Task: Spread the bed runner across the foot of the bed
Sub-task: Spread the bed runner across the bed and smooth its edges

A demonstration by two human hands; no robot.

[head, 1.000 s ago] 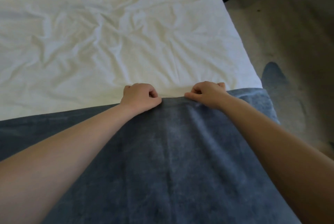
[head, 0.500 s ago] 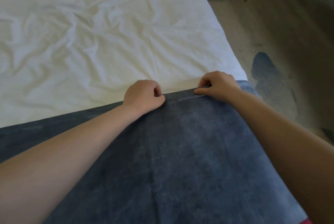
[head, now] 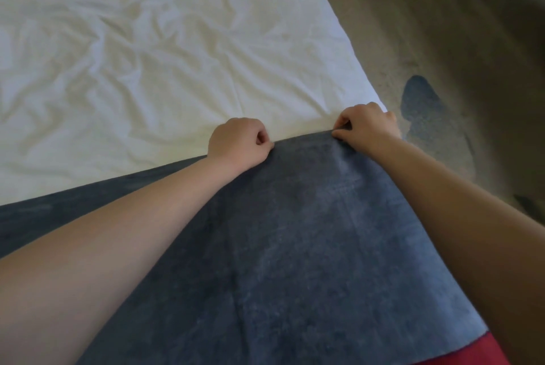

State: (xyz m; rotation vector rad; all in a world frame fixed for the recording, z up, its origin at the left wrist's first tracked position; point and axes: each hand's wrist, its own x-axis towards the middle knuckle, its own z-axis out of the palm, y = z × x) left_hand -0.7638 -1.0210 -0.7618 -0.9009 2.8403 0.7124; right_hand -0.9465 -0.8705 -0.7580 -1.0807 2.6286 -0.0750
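Left hand (head: 239, 142) curled into a loose fist at centre frame, fingers folded under and thumb pressed against them, pinching the far edge of the bed runner (head: 298, 246). Right hand (head: 367, 126) likewise closed, right of centre, fingertips and thumb gripping the same edge close to the bed's right side. Both forearms stretched out bare from the lower corners of the frame, crossing over the runner on the way to its edge.

Runner itself: dark blue-grey, soft-looking cloth, lying flat over the lower half of the frame, from the left border across to the right side of the bed, its surface faintly mottled with lighter patches. Far edge drawn in a fairly straight line between the two hands, slanting down toward the lower left. Beyond that edge, white sheet (head: 147, 55) filling the upper left and centre, heavily creased and rumpled. Sheet's right edge running diagonally from upper centre down to the right hand.

Beige floor (head: 457, 25) along the right side of the frame. Blue-grey patch (head: 424, 105) on the floor just right of the right hand; what it was could not be told. Strip of red fabric (head: 469, 353) at the lower right corner, below the runner's near edge.
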